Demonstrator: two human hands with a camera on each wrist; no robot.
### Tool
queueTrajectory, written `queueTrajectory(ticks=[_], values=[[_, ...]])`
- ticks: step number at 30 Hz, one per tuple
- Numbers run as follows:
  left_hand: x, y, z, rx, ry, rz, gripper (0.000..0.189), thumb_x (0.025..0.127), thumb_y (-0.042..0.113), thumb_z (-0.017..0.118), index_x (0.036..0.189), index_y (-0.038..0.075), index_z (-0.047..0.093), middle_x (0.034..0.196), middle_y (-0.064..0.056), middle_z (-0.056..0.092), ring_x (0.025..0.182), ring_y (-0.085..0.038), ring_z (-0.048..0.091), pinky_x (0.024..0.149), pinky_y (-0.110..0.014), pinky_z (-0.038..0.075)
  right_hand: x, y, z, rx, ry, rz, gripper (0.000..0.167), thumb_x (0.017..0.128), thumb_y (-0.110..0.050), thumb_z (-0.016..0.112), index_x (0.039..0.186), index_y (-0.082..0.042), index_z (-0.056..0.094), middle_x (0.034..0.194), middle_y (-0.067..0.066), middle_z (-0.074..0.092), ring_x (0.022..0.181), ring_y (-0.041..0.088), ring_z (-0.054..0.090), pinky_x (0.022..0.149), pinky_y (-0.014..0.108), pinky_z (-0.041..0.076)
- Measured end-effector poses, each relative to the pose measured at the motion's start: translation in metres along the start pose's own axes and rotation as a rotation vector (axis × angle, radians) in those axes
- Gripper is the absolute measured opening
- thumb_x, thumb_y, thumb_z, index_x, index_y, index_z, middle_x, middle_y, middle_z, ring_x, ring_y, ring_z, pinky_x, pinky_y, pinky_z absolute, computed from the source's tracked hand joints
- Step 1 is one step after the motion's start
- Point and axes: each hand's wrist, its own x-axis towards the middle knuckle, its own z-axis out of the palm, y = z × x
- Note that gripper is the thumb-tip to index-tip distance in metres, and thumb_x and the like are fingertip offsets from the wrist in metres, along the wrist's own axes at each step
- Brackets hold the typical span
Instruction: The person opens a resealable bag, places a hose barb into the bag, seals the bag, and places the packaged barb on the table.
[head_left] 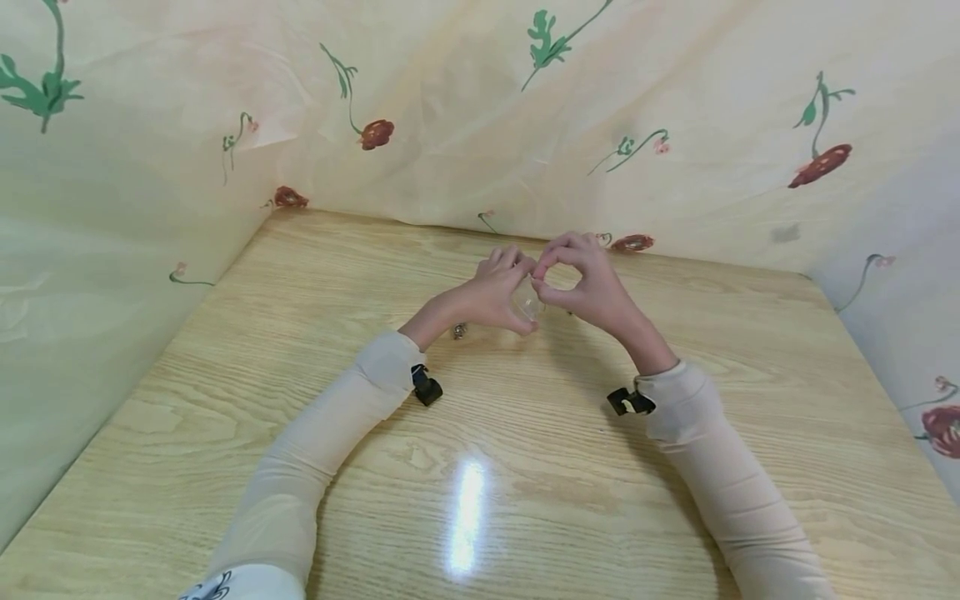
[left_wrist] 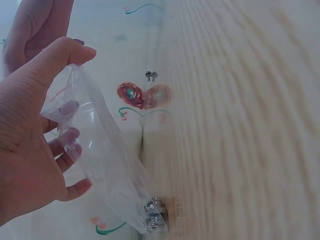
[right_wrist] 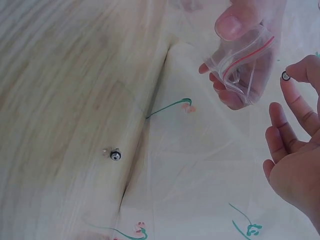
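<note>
My left hand (head_left: 489,293) holds a small clear zip bag (left_wrist: 102,150) with its mouth spread between thumb and fingers. A red line (right_wrist: 250,56) runs along the bag's seal in the right wrist view. Just to the right of the mouth, my right hand (head_left: 596,292) pinches a tiny round black-and-silver metal piece (right_wrist: 285,76) between thumb and index finger; its other fingers are spread. Small shiny metal pieces (left_wrist: 156,214) show at the bag's lower corner in the left wrist view; I cannot tell whether they lie inside or behind it.
On the wooden table (head_left: 525,467), small metal pieces (head_left: 459,331) lie near my left wrist. Another metal piece (right_wrist: 115,154) lies on the tabletop in the right wrist view. Flower-printed cloth (head_left: 450,108) hangs behind the table and along its sides.
</note>
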Motion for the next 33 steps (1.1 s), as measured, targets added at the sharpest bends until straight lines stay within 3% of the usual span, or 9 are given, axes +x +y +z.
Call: queueTrajectory(ticks=[8, 33], values=[[-0.001, -0.001, 0.0, 0.005, 0.012, -0.005, 0.066, 0.08, 0.043, 0.079, 0.132, 0.017, 0.049, 0.132, -0.008, 0.039, 0.116, -0.026, 0.033, 0.095, -0.041, 0.032, 0.002, 0.002, 0.009, -0.048, 0.072, -0.089, 0.007, 0.081, -0.003, 0.076, 0.079, -0.008, 0.072, 0.095, 0.013, 0.061, 0.104, 0.034, 0.047, 0.092, 0.045, 0.026], [0.0, 0.0, -0.001, 0.002, 0.008, -0.008, 0.058, 0.081, 0.039, 0.08, 0.125, 0.017, 0.049, 0.124, -0.007, 0.037, 0.113, -0.026, 0.031, 0.091, -0.039, 0.029, -0.001, 0.004, 0.014, -0.049, 0.069, -0.063, 0.007, 0.082, -0.003, 0.077, 0.082, -0.008, 0.072, 0.098, 0.014, 0.06, 0.105, 0.036, 0.041, 0.093, 0.051, 0.025]])
